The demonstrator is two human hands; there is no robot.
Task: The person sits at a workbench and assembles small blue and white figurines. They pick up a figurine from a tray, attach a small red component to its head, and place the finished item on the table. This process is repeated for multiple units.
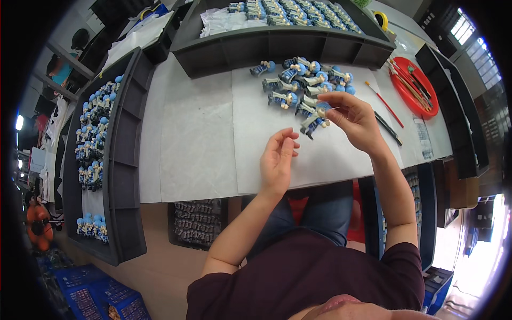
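Note:
My right hand (pixel 354 120) pinches a small doll figurine (pixel 313 126) by its light-blue head. The figurine wears blue and white and has dark feet, which point down and to the left. Lower left of it, my left hand (pixel 278 162) hovers over the white sheet with its fingers loosely curled and apart, holding nothing. Just beyond both hands lies a loose cluster of similar figurines (pixel 282 100), with one (pixel 262 68) a little apart at its left. My right fingers partly hide the held figurine's head.
A grey crate (pixel 282 50) of figurines stands at the back of the table (pixel 194 128), another crate (pixel 124 154) at the left. On the right are a red plate (pixel 433 106) with brushes, a red brush (pixel 390 109) and a black pen-like tool (pixel 388 128).

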